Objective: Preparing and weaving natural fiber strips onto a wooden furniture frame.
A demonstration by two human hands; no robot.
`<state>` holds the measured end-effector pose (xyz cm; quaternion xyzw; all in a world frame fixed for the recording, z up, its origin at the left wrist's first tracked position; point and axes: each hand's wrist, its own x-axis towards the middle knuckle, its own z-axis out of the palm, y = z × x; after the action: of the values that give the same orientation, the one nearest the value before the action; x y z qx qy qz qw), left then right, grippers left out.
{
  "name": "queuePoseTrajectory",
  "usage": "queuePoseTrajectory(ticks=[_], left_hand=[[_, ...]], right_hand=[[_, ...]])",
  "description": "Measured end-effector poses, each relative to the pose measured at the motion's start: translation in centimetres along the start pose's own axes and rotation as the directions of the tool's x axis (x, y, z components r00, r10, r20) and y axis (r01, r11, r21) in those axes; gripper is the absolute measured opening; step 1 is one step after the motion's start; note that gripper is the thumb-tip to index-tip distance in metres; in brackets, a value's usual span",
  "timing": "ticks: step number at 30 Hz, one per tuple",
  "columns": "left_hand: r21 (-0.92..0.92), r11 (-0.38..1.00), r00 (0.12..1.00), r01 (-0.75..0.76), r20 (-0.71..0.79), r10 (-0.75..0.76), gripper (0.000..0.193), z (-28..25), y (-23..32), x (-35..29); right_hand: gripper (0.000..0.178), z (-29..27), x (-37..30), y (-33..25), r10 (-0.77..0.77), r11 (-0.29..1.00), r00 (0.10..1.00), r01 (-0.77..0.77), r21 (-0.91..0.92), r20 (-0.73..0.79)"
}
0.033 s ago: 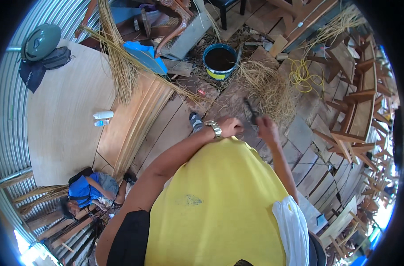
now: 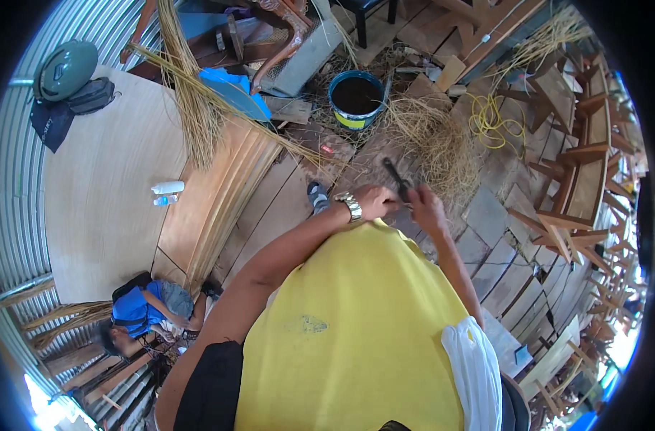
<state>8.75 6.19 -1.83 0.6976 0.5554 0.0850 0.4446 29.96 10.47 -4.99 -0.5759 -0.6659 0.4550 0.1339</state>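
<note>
My left hand, with a metal watch on its wrist, is closed in front of my yellow shirt. What its fingers hold, if anything, is too small to make out. Close beside it on the right, my right hand grips a dark, long, narrow tool that may be a knife. The tool points away from me and a little to the left, its lower part by the left fingers. Beyond both hands lies a loose heap of straw-like strips on the wooden floor.
A bucket of dark contents stands ahead. Long strip bundles hang over the wooden tabletop at left, which holds bottles. Yellow cord lies right, near wooden chairs. A person in blue sits lower left.
My right hand has come slightly left and up, bringing the dark tool against or very near my left hand. My left hand has shifted only a little.
</note>
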Motion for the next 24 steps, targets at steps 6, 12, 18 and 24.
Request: queuePoseTrajectory(ticks=[6,12,18,24], left_hand=[[-0.214,0.977,0.994,0.0,-0.111,-0.024,0.034,-7.5,-4.7,-2.5],[-0.157,0.979,0.915,0.127,-0.364,-0.177,0.031,-16.0,-12.3,-8.4],[-0.235,0.962,0.884,0.137,-0.409,-0.226,0.03,-19.2,-13.4,-7.6],[-0.285,0.959,0.894,0.003,-0.428,-0.13,0.026,-21.1,-10.0,-5.3]], right_hand=[[0.026,-4.4,1.6,1.1,0.117,0.967,0.987,-0.139,0.214,0.113],[0.023,-14.2,-0.8,9.4,0.271,0.733,0.962,-0.182,0.655,-0.035],[0.024,-21.4,-6.3,16.5,0.572,0.577,0.786,-0.182,0.796,-0.235],[0.02,-21.3,-10.0,18.6,0.657,0.58,0.726,-0.314,0.751,-0.204]])
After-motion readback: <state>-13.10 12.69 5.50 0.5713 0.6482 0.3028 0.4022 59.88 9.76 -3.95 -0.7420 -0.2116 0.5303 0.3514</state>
